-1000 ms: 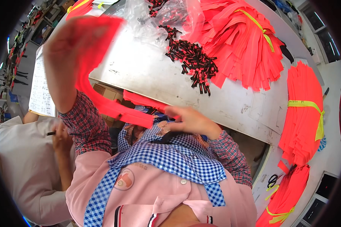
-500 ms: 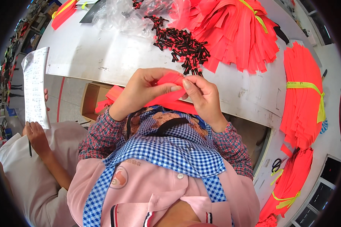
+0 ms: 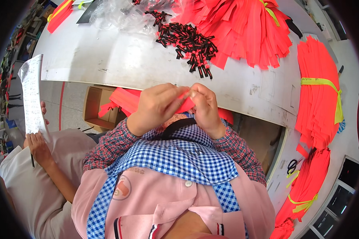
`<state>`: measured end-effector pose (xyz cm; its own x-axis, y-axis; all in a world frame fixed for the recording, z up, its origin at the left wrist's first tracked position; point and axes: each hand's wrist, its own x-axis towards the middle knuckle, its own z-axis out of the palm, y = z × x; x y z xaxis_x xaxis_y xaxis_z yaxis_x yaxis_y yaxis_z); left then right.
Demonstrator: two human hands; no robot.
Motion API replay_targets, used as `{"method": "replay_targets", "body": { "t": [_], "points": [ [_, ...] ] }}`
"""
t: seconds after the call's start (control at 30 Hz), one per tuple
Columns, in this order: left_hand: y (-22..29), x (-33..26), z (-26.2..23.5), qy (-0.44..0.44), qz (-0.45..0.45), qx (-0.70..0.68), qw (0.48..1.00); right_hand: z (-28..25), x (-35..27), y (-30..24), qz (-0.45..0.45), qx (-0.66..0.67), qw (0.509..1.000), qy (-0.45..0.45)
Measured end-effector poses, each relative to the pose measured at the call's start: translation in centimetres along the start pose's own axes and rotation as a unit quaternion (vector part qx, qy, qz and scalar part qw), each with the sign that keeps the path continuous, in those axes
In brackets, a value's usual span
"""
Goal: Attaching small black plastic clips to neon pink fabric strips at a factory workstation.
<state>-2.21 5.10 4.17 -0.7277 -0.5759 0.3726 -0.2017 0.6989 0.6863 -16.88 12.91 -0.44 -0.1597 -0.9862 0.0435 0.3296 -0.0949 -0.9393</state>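
My left hand (image 3: 157,104) and my right hand (image 3: 205,108) meet in front of my chest, just short of the table's near edge. Both are closed, pinching a coral-red zipper tape (image 3: 185,105) between them. Its other lengths (image 3: 123,100) lie across my lap and stick out left of my left hand. My fingertips hide whatever small part may be at the pinched end. Beyond my hands, a heap of small black-and-red zipper pulls (image 3: 187,44) lies on the white table (image 3: 103,51).
Big bundles of coral-red tapes, bound with yellow bands, lie at the far right (image 3: 243,32) and right (image 3: 317,91). Clear plastic bags (image 3: 123,16) are at the back. Black scissors (image 3: 292,165) rest at right. A cardboard box (image 3: 95,105) stands below. At left, another person holds a paper (image 3: 31,95).
Both hands have moved slightly down and closer together, and my left hand has turned more over the tape. My view has shifted a little; the other person's paper stays raised.
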Motion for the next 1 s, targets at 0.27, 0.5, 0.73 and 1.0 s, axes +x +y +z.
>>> {"method": "replay_targets", "body": {
  "t": [0.27, 0.5, 0.73, 1.0],
  "points": [
    [-0.4, -0.1, 0.2, -0.031, -0.083, -0.109, 0.990, -3.1, 0.4, 1.1, 0.094, 0.031, 0.995, -0.001],
    [-0.8, 0.1, -0.2, -0.004, -0.106, -0.179, 0.978, -12.1, 7.0, 5.3, -0.076, -0.520, 0.835, 0.164],
    [-0.8, 0.5, -0.3, 0.054, -0.097, -0.174, 0.978, -13.6, 8.1, 6.7, -0.003, -0.554, 0.824, 0.118],
    [-0.8, 1.4, 0.1, 0.047, -0.121, -0.203, 0.971, -8.0, 3.0, -2.2, 0.027, 0.106, 0.993, -0.033]
  ]
}}
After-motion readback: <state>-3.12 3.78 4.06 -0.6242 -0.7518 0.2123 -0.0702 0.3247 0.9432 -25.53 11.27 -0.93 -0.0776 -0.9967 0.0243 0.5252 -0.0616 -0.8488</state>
